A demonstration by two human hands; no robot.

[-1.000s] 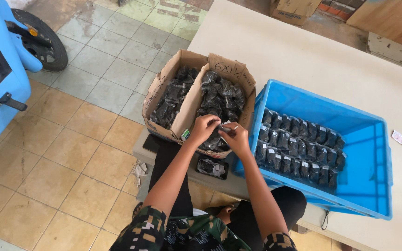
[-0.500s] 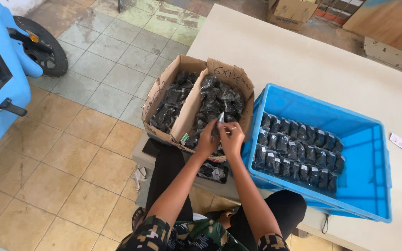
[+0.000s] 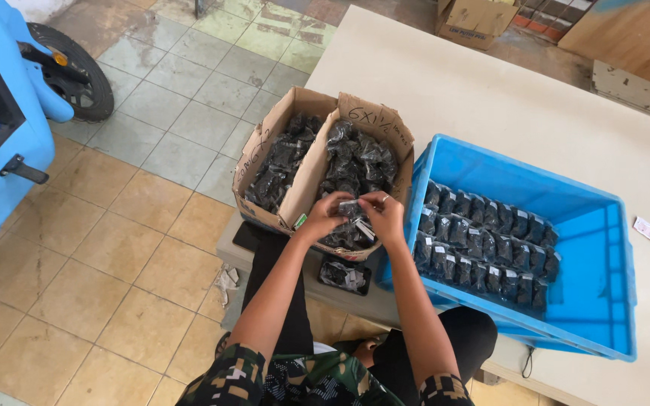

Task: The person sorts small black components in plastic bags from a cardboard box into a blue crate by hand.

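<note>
Over the near end of the open brown cardboard box [image 3: 325,162], in the head view, I have both hands together on one small clear plastic packet of dark hardware [image 3: 350,208]. My left hand [image 3: 323,214] pinches the packet's left end with fingers curled shut around it, and my right hand [image 3: 385,216] grips the right end the same way, fingertips closed on the plastic. The packet sits between the two hands, just above the heap of similar dark packets in the box's right compartment. I cannot tell how much of the packet is tucked under my fingers.

The cardboard box is split by a middle wall into two compartments, both filled with loose dark packets. It rests at the edge of the pale, off-white table [image 3: 490,98]. Just beside it to the right stands a bright blue rectangular plastic crate [image 3: 603,301], touching or nearly touching the box. Inside the crate, dark packets stand in two neat rows [image 3: 483,240] along its near-left part.

Below my hands, another dark packet [image 3: 344,274] lies on a low ledge in front of the table. On the tiled floor [image 3: 114,248] to the left is part of a light blue vehicle with a black wheel [image 3: 69,71].
</note>
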